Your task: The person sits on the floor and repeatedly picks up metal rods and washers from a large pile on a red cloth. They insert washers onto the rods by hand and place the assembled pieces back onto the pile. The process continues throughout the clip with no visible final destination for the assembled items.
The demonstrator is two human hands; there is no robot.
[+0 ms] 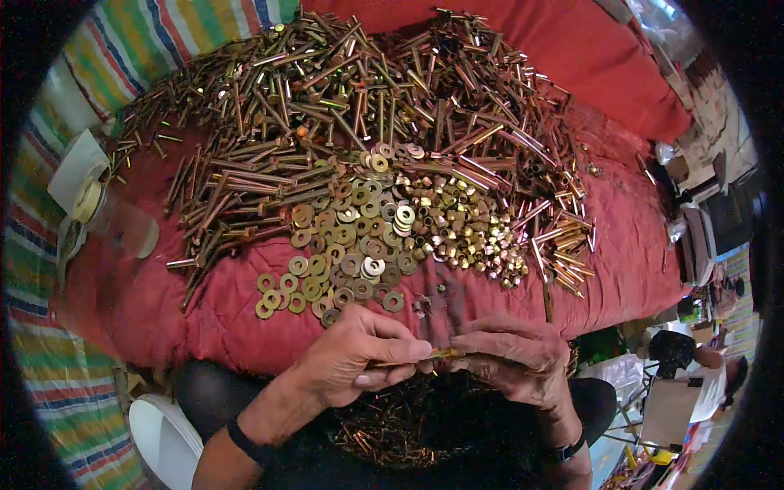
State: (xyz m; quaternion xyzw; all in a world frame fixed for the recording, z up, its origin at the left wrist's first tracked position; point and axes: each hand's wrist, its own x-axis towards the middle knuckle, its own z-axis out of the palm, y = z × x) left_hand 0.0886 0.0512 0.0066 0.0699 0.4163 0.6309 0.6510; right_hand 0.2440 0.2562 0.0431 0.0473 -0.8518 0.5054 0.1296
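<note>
My left hand (359, 355) is closed, thumb and forefinger pinching a thin, brass-coloured bolt (443, 354) over my lap. The fingers of my right hand (518, 359) are closed around its other end and hide much of it, so whether a washer or nut sits on it cannot be seen. Just beyond my left hand lies a pile of flat, round washers (351, 263). To their right is a heap of small, shiny, brass-coloured nuts (469, 224). Behind both spreads a large mound of long bolts (327, 90).
Everything is piled on a red padded cloth (220, 318). More metal pieces (392, 433) lie in my lap. A white tub (163, 429) stands at lower left, beside striped sheeting (61, 408). Off to the right, another person (719, 380) is near a cardboard box (670, 412).
</note>
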